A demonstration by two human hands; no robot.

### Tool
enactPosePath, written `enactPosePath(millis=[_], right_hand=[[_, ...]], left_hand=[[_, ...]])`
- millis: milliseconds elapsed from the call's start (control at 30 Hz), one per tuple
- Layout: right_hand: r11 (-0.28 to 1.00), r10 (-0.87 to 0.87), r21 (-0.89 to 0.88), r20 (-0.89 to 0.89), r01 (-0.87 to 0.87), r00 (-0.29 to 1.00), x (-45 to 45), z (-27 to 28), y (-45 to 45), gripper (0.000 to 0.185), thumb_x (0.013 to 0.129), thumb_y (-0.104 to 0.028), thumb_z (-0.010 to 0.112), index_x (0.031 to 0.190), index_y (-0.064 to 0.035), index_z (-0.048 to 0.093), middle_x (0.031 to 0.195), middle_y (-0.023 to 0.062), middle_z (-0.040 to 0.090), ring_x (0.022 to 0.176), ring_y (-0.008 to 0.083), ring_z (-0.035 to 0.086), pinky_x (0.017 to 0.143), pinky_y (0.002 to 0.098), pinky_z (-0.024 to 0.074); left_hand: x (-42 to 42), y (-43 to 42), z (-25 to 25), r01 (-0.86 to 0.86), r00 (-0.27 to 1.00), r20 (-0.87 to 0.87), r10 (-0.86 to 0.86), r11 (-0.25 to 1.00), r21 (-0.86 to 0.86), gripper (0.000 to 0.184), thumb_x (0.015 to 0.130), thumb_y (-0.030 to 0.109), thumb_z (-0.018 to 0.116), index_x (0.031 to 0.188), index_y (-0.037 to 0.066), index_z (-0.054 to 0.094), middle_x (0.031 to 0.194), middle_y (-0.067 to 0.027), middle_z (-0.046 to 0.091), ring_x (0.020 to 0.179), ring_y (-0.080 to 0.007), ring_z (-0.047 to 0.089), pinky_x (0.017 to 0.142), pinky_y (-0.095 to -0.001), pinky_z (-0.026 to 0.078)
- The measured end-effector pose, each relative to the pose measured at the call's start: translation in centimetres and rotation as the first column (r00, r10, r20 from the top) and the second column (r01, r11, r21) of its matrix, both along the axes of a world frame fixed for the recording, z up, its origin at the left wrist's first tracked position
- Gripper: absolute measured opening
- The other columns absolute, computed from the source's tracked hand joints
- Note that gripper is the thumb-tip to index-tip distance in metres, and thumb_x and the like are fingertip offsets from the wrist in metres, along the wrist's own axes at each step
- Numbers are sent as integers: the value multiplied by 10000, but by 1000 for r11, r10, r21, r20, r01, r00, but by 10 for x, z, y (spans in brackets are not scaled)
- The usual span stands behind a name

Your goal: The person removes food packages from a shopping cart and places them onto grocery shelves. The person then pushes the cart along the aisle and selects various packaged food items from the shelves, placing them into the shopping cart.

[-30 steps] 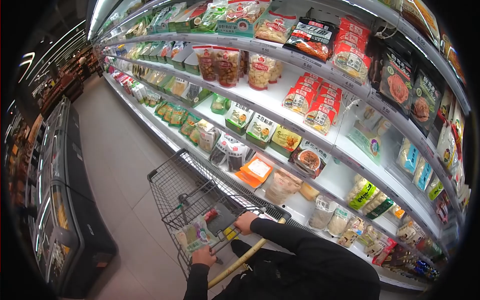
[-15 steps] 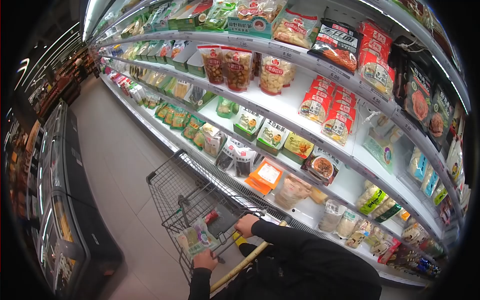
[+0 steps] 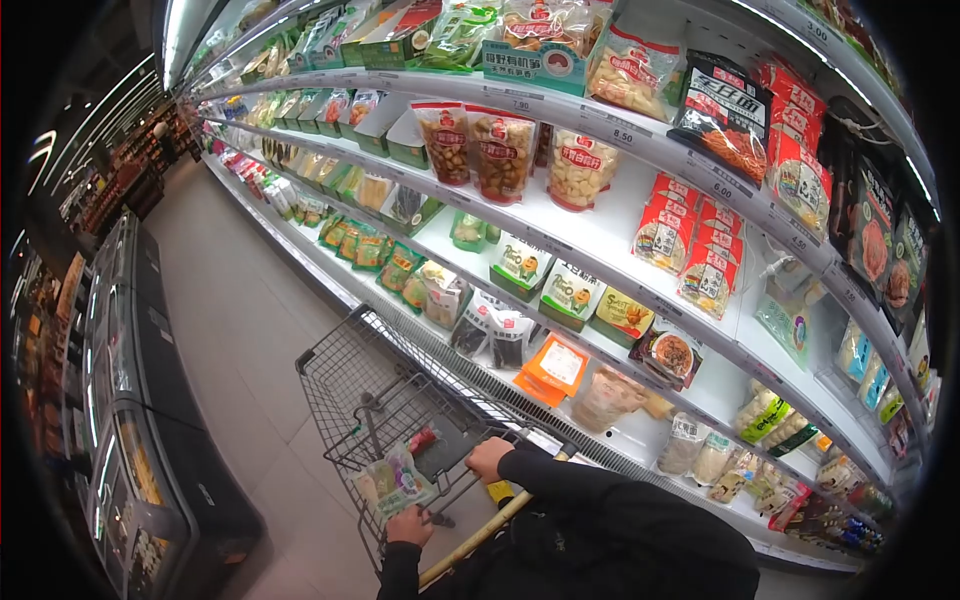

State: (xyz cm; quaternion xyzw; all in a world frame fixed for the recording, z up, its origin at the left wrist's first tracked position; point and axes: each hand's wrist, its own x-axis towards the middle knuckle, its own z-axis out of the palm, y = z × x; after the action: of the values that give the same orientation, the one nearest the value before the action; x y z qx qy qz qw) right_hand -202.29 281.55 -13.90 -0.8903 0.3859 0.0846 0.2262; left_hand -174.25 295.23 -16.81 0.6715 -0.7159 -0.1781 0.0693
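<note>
A grey wire shopping cart (image 3: 335,380) stands in the aisle in front of me. My right hand (image 3: 488,458) is closed on the rear frame of the cart. My left hand (image 3: 410,525) is curled at the cart's near left corner, its fingers partly hidden. Just beyond it, a clear and green plastic food package (image 3: 393,480) lies in the cart, very near or touching the fingers. A small red package (image 3: 424,438) rests behind that one. A pale yellow handle bar (image 3: 490,525) runs beneath my forearms, nearer my body.
A refrigerated shelf unit (image 3: 600,225) with several tiers of packaged foods runs along the right. Orange packets (image 3: 552,370) sit on its bottom tier beside the cart. Dark freezer chests (image 3: 185,420) line the left. The tiled floor (image 3: 230,330) stretches ahead between them.
The shelf goods have shifted rightward in view and the freezer chests appear slightly nearer. Both hands keep nearly the same places at the cart.
</note>
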Motion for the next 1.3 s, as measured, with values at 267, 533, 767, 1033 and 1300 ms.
enactPosePath(millis=[267, 533, 767, 1033, 1300], right_hand=[[1000, -10, 2, 44, 10, 999, 23, -3, -34, 167, 731, -187, 698, 858, -90, 746, 839, 152, 738, 825, 363, 728, 699, 474, 572], [999, -11, 38, 28, 10, 1000, 47, 1, -65, 164, 736, -185, 705, 864, -92, 747, 858, 152, 740, 853, 358, 730, 713, 472, 573], [999, -11, 46, 2, 11, 1000, 69, 3, -92, 188, 735, -203, 719, 883, -91, 747, 876, 154, 743, 873, 358, 731, 725, 469, 575], [1000, 3, 23, 21, -3, 1000, 91, 6, -126, 242, 708, -215, 712, 919, -102, 745, 850, 160, 740, 846, 364, 732, 690, 476, 572], [999, -3, 54, 6, 3, 1000, 124, 6, -169, 251, 709, -211, 713, 935, -106, 746, 874, 164, 742, 870, 371, 730, 719, 478, 575]], left_hand=[[24, -32, -1, -32, 999, 26, 32, 999, 0, 170, 829, 260, 727, 838, 96, 683, 731, -156, 697, 715, -352, 705, 680, -477, 556], [50, -60, -9, 4, 999, 35, -1, 997, -82, 172, 826, 250, 723, 832, 85, 676, 715, -159, 694, 685, -355, 700, 663, -474, 559], [74, -84, -21, 2, 998, 69, 2, 999, -54, 192, 836, 265, 710, 812, 83, 655, 744, -154, 702, 687, -356, 699, 652, -483, 553], [96, -120, -15, -11, 1000, 4, 11, 998, -54, 196, 845, 266, 701, 824, 77, 653, 751, -155, 705, 697, -363, 698, 654, -490, 550], [129, -163, -13, 8, 1000, 26, -6, 997, -75, 208, 846, 272, 704, 828, 72, 648, 735, -155, 698, 689, -351, 694, 646, -488, 545]])
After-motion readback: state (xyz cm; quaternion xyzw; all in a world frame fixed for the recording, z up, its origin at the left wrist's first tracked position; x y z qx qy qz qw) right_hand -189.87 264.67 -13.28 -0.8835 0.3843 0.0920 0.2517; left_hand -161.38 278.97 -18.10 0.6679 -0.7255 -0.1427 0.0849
